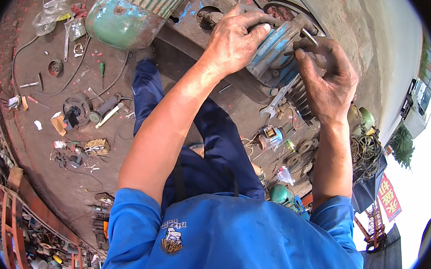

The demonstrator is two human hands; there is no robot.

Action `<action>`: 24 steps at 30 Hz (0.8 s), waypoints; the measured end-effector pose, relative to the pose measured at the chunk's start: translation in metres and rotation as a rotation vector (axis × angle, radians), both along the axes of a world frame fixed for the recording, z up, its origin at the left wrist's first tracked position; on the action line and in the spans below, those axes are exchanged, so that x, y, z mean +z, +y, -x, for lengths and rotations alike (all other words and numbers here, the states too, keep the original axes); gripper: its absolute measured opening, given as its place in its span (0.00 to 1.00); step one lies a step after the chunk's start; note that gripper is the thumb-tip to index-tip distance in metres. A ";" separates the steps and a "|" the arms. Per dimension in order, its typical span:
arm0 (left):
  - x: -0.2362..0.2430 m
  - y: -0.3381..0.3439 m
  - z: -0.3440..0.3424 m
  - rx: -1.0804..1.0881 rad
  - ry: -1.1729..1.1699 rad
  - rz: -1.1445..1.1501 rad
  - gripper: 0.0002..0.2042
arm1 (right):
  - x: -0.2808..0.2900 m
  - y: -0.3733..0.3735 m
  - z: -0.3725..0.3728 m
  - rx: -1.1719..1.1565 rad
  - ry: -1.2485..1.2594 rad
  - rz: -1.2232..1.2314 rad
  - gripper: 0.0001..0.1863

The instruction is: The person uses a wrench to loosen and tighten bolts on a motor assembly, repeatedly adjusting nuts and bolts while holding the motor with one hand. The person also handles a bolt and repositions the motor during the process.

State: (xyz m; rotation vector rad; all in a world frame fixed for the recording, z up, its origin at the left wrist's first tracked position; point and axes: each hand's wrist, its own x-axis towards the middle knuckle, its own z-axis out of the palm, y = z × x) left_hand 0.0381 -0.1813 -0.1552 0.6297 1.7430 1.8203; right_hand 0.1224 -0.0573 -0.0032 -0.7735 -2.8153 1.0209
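A blue, ribbed metal housing (271, 49) of a machine is in front of me at the upper middle. My left hand (237, 40) lies over its left side, with the fingers bent around its upper edge and the thumb pressed on the blue paint. On the other side, my right hand (330, 78) is closed, thumb against curled fingers, around a short metal rod (309, 37) whose bright end sticks out. What its fingers cover is hidden. An open-ended wrench (275, 103) leans just below the housing, near dark cooling fins.
A large green ribbed motor (128, 14) sits at the upper left on a rusty metal base (185, 41). Across the dirty floor lie a green-handled screwdriver (102, 68), a hammer (108, 116), a wire-wound part (269, 138) and cables. Coiled hoses (364, 149) are piled at the right.
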 end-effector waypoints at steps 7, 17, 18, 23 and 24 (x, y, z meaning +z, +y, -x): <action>0.013 -0.018 -0.011 0.147 0.018 0.037 0.15 | -0.005 -0.008 -0.025 0.367 0.059 -0.206 0.13; 0.063 -0.058 -0.052 0.170 0.073 -0.047 0.19 | -0.015 -0.013 -0.023 0.398 -0.011 -0.222 0.13; 0.065 -0.062 -0.053 0.144 0.133 -0.006 0.23 | -0.016 -0.015 -0.022 0.394 -0.003 -0.243 0.11; 0.104 -0.059 -0.054 0.062 0.288 0.044 0.17 | 0.019 -0.013 -0.037 0.380 -0.225 -0.274 0.12; 0.112 -0.056 -0.051 0.044 0.376 0.143 0.14 | 0.021 -0.014 -0.041 0.328 -0.198 -0.259 0.13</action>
